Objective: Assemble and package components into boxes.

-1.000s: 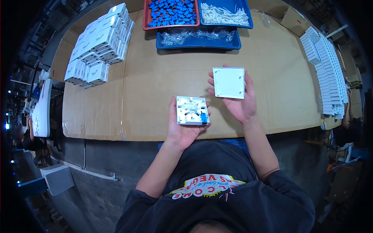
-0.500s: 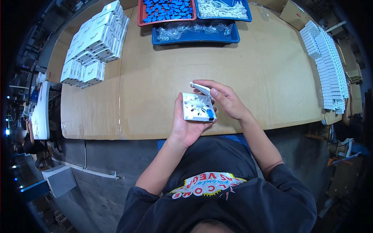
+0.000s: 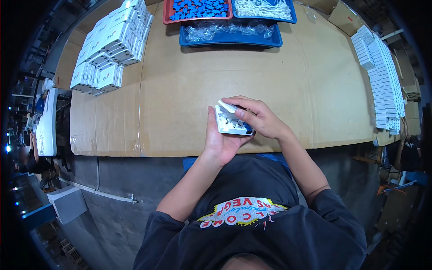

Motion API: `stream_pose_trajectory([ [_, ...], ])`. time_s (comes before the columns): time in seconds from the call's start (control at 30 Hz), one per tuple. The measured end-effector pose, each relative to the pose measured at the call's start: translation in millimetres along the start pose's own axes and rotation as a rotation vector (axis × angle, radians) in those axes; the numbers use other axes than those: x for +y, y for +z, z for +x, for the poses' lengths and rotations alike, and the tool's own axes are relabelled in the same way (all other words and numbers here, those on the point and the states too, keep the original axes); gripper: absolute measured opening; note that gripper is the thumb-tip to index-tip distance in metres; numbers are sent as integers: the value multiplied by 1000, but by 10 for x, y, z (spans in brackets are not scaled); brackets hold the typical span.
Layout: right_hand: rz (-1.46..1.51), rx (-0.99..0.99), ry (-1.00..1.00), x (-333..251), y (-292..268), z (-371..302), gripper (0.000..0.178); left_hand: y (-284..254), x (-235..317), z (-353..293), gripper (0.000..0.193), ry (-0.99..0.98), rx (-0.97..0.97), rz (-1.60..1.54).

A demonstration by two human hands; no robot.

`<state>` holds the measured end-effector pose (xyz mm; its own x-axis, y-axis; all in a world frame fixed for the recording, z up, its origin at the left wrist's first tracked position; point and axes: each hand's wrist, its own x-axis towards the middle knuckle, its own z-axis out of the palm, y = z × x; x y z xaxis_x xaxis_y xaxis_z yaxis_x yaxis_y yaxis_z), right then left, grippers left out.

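Above the near edge of the table I hold a small square white plastic case (image 3: 233, 130). My left hand (image 3: 220, 145) grips its base from the left and below, thumb along the left side. My right hand (image 3: 261, 118) is closed on the white cover (image 3: 227, 107), which sits tilted over the base, its far edge close to it. Through the gap at the near side, small white and dark inner parts show, with a blue piece (image 3: 247, 128) at the near right corner. The right fingers and the cover hide the rest of the inside.
Stacked white cases (image 3: 105, 49) stand at the far left, and long rows of white cases (image 3: 380, 81) at the right. At the back are a red tray (image 3: 167, 15) of blue pieces, a blue tray (image 3: 294, 15) of white pieces and another blue tray (image 3: 229, 42) with clear plastic bags.
My right hand has lowered the cover onto the base, so less of the inside shows. The base has tilted and shifted slightly right in my left hand.
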<state>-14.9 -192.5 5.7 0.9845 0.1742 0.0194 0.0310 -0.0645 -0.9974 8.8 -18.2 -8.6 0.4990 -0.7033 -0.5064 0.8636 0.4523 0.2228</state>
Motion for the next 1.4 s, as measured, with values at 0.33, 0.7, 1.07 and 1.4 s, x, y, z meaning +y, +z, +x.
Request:
stream_pose_trajectory([
  [0.33, 32, -127, 92, 38, -117, 58, 47, -76, 0, 88, 70, -16, -60, -4],
  [0.7, 30, -88, 155, 101, -107, 116, 39, -42, 55, 149, 72, -47, -22, -15],
  [1.07, -26, -41, 156, 171, -117, 219, 37, -227, 120, 252, 65, -88, -124, -108],
  [1.4, -83, -96, 239, 118, -161, 243, 43, -234, 136, 260, 63, -100, -141, -120],
])
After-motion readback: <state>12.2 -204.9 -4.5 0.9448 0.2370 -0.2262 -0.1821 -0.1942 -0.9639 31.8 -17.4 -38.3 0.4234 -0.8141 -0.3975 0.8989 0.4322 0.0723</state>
